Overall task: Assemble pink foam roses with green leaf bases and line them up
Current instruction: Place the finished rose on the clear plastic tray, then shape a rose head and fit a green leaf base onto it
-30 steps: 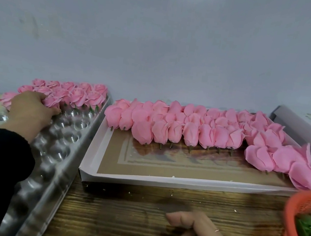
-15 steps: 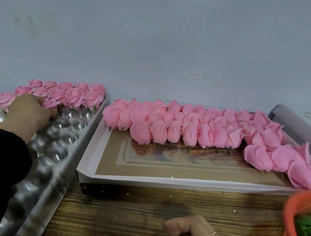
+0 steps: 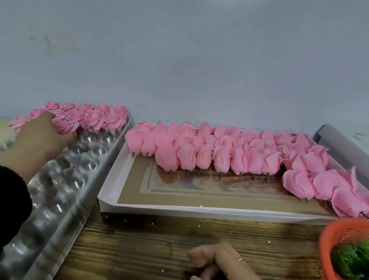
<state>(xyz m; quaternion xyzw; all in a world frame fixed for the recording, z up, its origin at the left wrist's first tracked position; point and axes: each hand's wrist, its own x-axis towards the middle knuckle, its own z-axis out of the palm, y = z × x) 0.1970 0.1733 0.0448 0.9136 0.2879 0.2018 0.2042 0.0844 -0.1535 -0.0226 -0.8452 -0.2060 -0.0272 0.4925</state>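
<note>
while the left hand (image 3: 41, 137) reaches over the finished roses (image 3: 89, 117) at the far end of the clear dimpled tray (image 3: 57, 194), most of the job looks still ahead. those roses stand upright in about two short rows with a partial nearer row, green showing under a few of them. every dimple nearer the person than those rows is unfilled. the left hand's fingers curl down onto the nearest rose (image 3: 65, 126) of the group; whether its grip is clamped on that flower or only pressing it into its dimple, i cannot tell.

just right of the clear tray sits a shallow cardboard box lid (image 3: 194, 210) holding the supply of pink rose heads (image 3: 223, 153), lying on their sides in crowded rows with short stems pointing toward the person. many remain, so the stock is far from used up. further right of the tray, at the picture's edge, an orange basket (image 3: 333, 237) holds green leaf bases (image 3: 360, 261).

the right hand (image 3: 227, 276) rests on the wooden counter (image 3: 143, 250), nearer the person than the box lid, fingers loosely curled and holding nothing i can see.
</note>
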